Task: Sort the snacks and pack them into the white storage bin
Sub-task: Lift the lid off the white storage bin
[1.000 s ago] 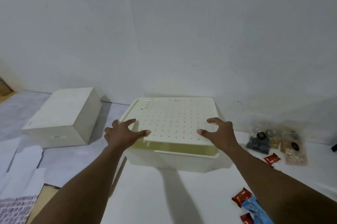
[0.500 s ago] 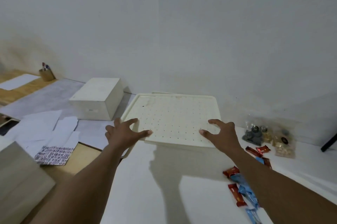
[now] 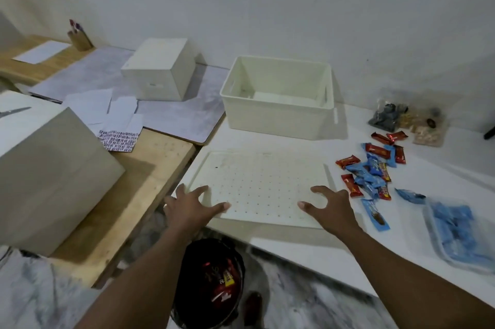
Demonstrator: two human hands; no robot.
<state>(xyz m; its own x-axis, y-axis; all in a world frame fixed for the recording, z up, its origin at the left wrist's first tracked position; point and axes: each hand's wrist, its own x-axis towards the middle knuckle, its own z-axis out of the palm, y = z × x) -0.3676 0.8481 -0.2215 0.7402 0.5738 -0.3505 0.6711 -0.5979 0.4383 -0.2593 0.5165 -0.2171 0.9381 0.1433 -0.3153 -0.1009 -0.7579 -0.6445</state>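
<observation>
The white storage bin (image 3: 276, 120) stands open and empty at the back of the white table. Its perforated white lid (image 3: 262, 184) lies flat on the table in front of it. My left hand (image 3: 187, 208) grips the lid's near left corner, thumb on top. At the near right corner my right hand (image 3: 332, 208) holds it the same way. Loose red and blue snack bars (image 3: 369, 168) lie in a heap right of the lid. Clear bags of nuts and dark snacks (image 3: 407, 120) sit behind them. A clear tray of blue packets (image 3: 455, 232) rests at the right edge.
A black bucket (image 3: 214, 280) with wrappers stands on the floor below the table edge. On the wooden desk to the left are a large pale block (image 3: 48, 176), a white box (image 3: 160, 69), scattered papers (image 3: 107, 111) and a pen cup (image 3: 79, 37).
Both hands lifted the lid off the bin and brought it toward me, down onto the table. The view tilted down, so the open bin and more snacks now show.
</observation>
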